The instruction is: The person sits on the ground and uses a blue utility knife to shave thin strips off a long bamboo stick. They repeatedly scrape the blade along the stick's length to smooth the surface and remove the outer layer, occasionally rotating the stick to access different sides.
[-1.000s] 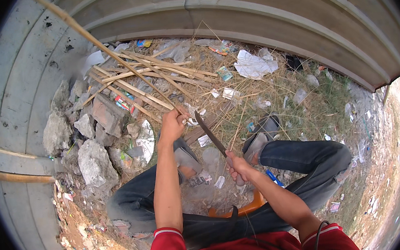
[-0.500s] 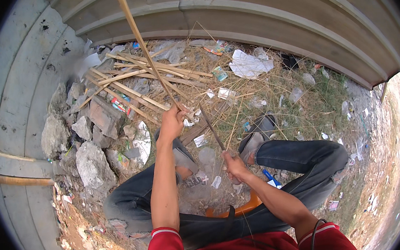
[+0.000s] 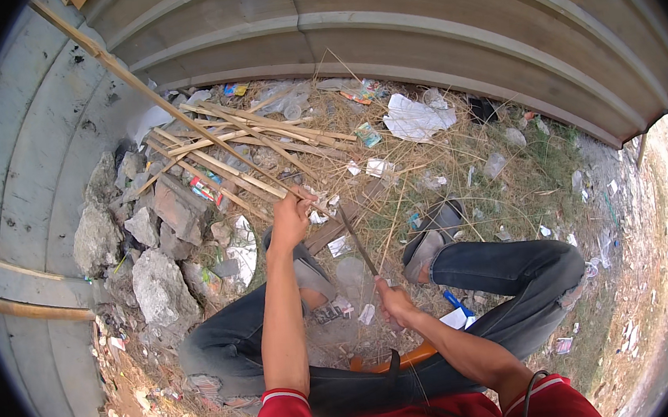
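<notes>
My left hand (image 3: 290, 219) is closed around a long, thin bamboo strip (image 3: 174, 111) near its lower end. From there the strip slants up to the far left, past the wall's corner. In my right hand (image 3: 395, 302) is the handle of a long knife (image 3: 359, 244), its narrow dark blade pointing away from me. The blade's tip lies close to the strip's lower end; whether they touch I cannot tell. Under both, on the ground, is a flat brown board (image 3: 362, 210). Beyond my left hand, several split bamboo strips (image 3: 227, 166) lie in a loose pile.
Rough stones (image 3: 160, 286) are heaped at the left beside a grey panel wall (image 3: 29, 179). Corrugated metal sheeting (image 3: 398, 36) closes off the far side. Paper scraps (image 3: 419, 114) and wrappers litter the dry grass. An orange curved object (image 3: 410, 356) and a blue object (image 3: 457, 303) lie by my legs.
The held strip's far end has swung left, from nearly upright to a low slant. My left hand has shifted slightly down. The knife has stayed almost in place.
</notes>
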Demonstrator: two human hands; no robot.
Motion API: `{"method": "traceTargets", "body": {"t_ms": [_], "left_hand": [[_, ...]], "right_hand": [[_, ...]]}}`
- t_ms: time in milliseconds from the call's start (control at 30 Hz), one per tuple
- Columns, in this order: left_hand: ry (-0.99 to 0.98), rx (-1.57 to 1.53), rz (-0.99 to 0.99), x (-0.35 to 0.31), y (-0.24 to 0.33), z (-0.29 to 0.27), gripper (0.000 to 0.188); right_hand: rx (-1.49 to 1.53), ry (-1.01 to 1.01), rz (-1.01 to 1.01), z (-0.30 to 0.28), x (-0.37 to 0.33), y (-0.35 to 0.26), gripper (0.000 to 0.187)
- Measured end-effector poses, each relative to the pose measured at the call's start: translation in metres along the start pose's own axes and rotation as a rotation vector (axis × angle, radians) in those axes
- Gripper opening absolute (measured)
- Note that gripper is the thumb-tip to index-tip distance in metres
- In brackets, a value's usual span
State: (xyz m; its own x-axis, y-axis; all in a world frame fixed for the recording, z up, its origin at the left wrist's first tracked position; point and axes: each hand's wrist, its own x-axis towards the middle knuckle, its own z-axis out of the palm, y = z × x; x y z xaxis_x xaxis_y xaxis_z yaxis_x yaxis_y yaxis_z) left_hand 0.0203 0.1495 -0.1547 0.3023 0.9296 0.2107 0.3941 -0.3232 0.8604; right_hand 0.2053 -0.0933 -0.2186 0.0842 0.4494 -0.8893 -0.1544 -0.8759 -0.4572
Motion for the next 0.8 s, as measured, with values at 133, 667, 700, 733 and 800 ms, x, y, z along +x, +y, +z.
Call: {"method": "traceTargets", "body": {"t_ms": [133,667,700,733,800], "left_hand": [[0.019,-0.004,-0.084,-0.009,-0.008,0.0,0.011],[-0.006,0.012,-0.12,-0.023,-0.008,-0.012,0.017],[-0.019,0.045,-0.096,-0.024,-0.009,-0.012,0.016],[-0.036,0.077,-0.07,-0.025,-0.01,-0.012,0.015],[-0.034,0.03,-0.108,-0.029,-0.013,-0.013,0.014]], "right_hand": [[-0.028,0.048,-0.621,0.019,-0.004,-0.039,0.065],[0.275,0.16,-0.631,-0.013,0.029,-0.067,0.057],[0.316,0.216,-0.728,-0.021,0.024,-0.085,0.056],[0.372,0.302,-0.718,-0.029,0.011,-0.104,0.058],[0.51,0.454,-0.701,-0.049,0.005,-0.128,0.058]]}}
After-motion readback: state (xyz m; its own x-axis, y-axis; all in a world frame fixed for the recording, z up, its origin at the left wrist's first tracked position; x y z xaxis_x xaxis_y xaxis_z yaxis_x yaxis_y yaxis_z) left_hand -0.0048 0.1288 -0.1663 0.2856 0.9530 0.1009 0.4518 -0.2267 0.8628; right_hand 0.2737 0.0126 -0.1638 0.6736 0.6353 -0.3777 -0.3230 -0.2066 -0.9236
